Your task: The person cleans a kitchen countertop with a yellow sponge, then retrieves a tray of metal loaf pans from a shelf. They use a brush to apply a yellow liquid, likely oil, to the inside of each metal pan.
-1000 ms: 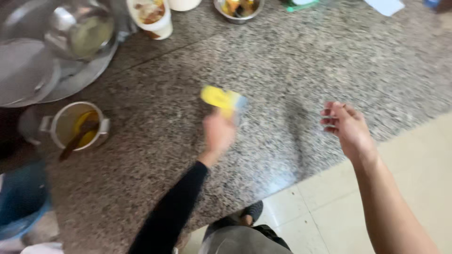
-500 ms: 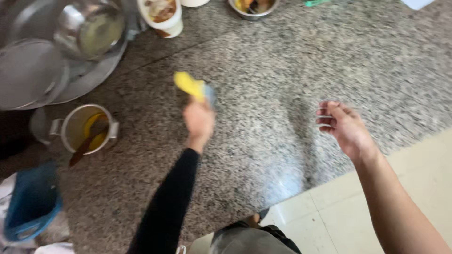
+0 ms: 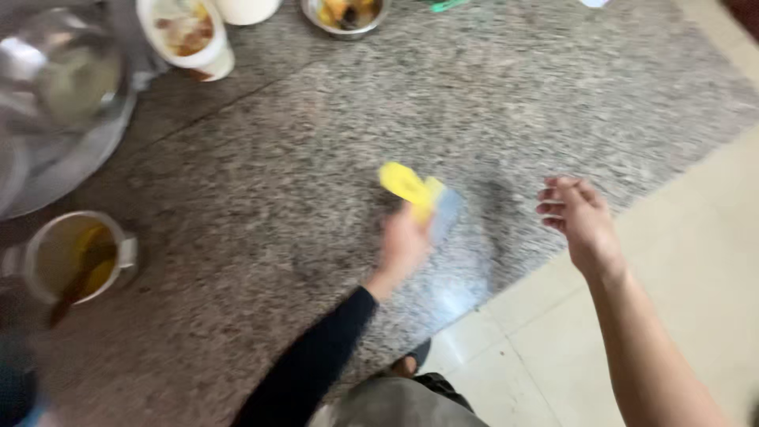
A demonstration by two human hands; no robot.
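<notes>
Trousers (image 3: 411,405) and a dark shoe (image 3: 407,365) showed nearest, over pale floor tiles (image 3: 696,261). Two hands were in view. The left hand (image 3: 403,245), in a black sleeve (image 3: 312,368), was closed around a yellow sponge (image 3: 411,188) and pressed it on the speckled stone bench (image 3: 261,190) near its front edge. The sponge looked soft, bright yellow, with a grey-blue part at its lower right; motion blurred its outline. Its long axis ran from upper left to lower right, the yellow end pointing away to the left. The right hand (image 3: 577,221), bare-armed, hovered beyond the bench edge with fingers loosely curled, holding nothing. Farther left stood one small metal pot (image 3: 75,257) with yellow contents and a spoon in it. At the far edge I counted one white cup (image 3: 190,35) with brownish food, one steel bowl (image 3: 348,12) of food, and large steel vessels (image 3: 63,87) at the far left, their number unclear through blur.
</notes>
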